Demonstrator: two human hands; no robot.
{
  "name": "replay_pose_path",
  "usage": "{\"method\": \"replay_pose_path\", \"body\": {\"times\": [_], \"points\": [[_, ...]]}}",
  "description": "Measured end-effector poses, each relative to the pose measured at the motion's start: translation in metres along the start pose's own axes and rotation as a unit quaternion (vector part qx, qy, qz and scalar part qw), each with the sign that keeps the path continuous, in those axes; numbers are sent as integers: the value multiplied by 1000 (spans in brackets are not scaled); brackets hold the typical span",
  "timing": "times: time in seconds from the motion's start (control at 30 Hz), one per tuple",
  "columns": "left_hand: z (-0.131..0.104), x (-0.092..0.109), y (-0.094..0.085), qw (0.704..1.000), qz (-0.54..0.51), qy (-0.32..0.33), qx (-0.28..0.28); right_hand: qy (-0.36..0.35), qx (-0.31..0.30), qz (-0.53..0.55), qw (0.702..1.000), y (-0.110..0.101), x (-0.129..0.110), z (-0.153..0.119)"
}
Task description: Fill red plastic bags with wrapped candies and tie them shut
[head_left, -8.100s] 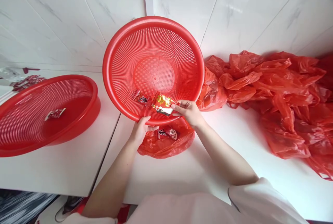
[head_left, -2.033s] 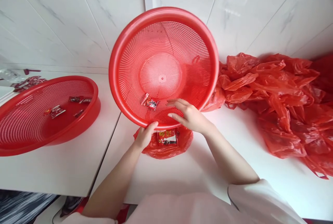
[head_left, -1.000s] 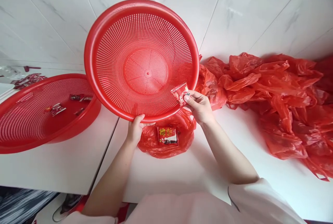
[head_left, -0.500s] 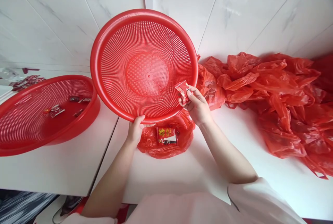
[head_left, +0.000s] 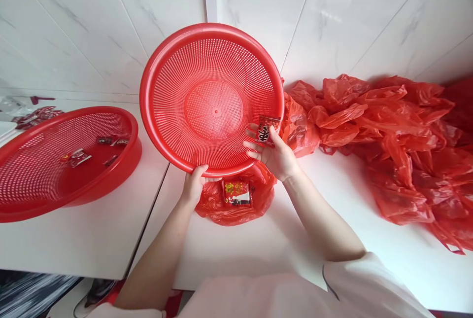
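Note:
A red perforated plastic basket (head_left: 173, 125) is tilted up with its inside facing me, and nothing lies in it. My left hand (head_left: 193, 187) is closed on its lower rim, thumb on top. Over the basket's lower right side, my right hand (head_left: 275, 155) pinches a small red packet (head_left: 268, 129) with dark and white lettering under its thumb, the other fingers spread. Below the rim lies an open red plastic bag (head_left: 218, 212) on the table, holding a red packet (head_left: 237, 193) with yellow lettering. The basket partly hides that bag.
On the left stands a second red basket (head_left: 121, 160) with several small packets inside. A heap of red plastic bags (head_left: 388, 130) covers the right side against the tiled wall (head_left: 332, 22). More packets (head_left: 39, 116) lie at the far left. A seam (head_left: 148, 224) divides the white tabletop.
The tilted basket has come slightly down and to the right in my left hand. My right hand has turned, its fingers now spread, and the packet shows a different, darker side.

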State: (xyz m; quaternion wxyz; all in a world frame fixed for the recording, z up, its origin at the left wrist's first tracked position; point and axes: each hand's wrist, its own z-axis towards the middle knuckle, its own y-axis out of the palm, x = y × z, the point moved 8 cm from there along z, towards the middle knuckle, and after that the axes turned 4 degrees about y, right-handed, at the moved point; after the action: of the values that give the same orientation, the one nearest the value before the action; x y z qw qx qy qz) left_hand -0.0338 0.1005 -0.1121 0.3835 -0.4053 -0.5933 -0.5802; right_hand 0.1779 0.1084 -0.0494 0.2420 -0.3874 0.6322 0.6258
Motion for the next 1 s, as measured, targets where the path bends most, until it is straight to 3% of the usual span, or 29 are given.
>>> {"method": "replay_pose_path", "body": {"times": [0.17, 0.6, 0.7, 0.8, 0.9, 1.0], "points": [[-1, 1, 1, 1000, 9, 4, 1, 45, -26, -51, 997, 4, 8, -2], [-1, 2, -1, 1000, 2, -1, 18, 36, -28, -120, 992, 4, 9, -4], [1, 3, -5, 999, -5, 3, 34, -12, -7, -159, 987, 1, 1, -4], [4, 9, -12, 998, -11, 18, 57, -87, 14, -265, 960, -2, -16, -7], [6, 17, -16, 996, -12, 39, 78, -108, -33, -351, 930, 3, -26, -11], [7, 24, -17, 994, -22, 50, 95, -113, -89, -481, 865, 10, -27, -18]]}}
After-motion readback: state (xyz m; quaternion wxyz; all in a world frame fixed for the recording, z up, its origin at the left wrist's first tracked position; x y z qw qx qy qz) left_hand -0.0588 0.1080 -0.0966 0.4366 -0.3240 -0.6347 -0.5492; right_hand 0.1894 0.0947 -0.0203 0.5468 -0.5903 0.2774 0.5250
